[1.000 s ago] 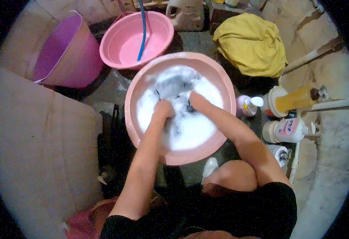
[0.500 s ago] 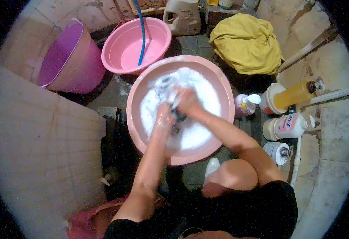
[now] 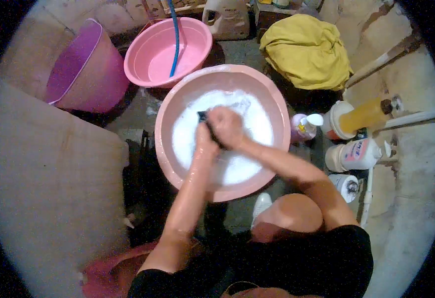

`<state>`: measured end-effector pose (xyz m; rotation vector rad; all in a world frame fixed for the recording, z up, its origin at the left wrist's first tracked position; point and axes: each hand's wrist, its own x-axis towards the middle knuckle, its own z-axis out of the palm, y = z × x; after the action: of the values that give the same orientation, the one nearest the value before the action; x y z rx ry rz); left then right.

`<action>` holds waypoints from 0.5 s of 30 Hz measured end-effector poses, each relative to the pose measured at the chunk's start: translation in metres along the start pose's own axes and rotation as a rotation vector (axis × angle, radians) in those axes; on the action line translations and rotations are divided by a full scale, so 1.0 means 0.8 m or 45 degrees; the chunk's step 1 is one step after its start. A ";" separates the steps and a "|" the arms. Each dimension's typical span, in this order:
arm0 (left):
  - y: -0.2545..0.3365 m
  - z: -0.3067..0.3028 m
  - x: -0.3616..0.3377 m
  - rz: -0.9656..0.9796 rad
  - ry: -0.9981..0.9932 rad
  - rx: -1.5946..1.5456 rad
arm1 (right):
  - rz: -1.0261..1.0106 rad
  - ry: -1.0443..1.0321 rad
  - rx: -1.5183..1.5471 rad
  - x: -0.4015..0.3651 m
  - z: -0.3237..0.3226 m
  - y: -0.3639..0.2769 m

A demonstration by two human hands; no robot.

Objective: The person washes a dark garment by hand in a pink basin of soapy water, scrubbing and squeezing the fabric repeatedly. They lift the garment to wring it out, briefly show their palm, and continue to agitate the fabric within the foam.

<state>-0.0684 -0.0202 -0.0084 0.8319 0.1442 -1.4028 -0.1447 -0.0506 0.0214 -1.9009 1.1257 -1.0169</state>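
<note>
A large pink basin [image 3: 163, 164] full of white suds [image 3: 244, 166] stands on the floor in front of me. Over the foam my two hands meet, pressed together around a wet dark cloth [image 3: 202, 116]. My left hand [image 3: 205, 138] is closed on its lower left side. On the upper right, my right hand [image 3: 227, 128] is curled into a fist over it, slightly blurred. A dark end of the cloth pokes out above the left hand; most of the rest is hidden between my palms.
Behind the basin sit a smaller pink tub [image 3: 140, 64] with a blue hose [image 3: 176, 54], a purple bucket [image 3: 98, 74] and a yellow cloth heap [image 3: 307, 52]. To the right are a pump bottle [image 3: 304, 128], a white bottle [image 3: 361, 155] and a bottle of yellow liquid [image 3: 366, 118].
My hands have come closer together on the dark cloth, lifting it; its lower part no longer trails in the suds. The view has shifted slightly.
</note>
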 end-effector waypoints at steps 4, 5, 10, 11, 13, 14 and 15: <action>0.008 -0.030 0.010 0.064 0.013 0.286 | -0.349 -0.112 0.012 -0.011 0.027 0.033; 0.000 0.001 0.003 0.110 0.162 0.076 | -0.319 -0.199 -0.654 0.017 0.010 0.048; 0.057 0.058 -0.022 0.336 -0.079 0.988 | 0.334 -0.518 -1.102 0.074 -0.062 0.137; 0.055 0.030 0.018 0.510 -0.277 1.127 | 0.263 -0.481 -1.290 0.069 -0.059 0.128; 0.028 -0.030 0.079 0.828 -0.317 1.622 | 0.193 -0.432 -1.473 0.049 -0.048 0.106; 0.014 -0.042 0.082 0.912 -0.377 1.934 | -0.138 -0.336 -1.350 0.041 -0.043 0.095; -0.006 -0.047 0.080 0.516 -0.283 2.234 | -0.453 -0.240 -1.213 0.033 -0.037 0.088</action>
<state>-0.0454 -0.0498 -0.0731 1.9017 -1.5437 -0.9505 -0.1876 -0.1067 -0.0179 -2.9543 1.3060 -0.4449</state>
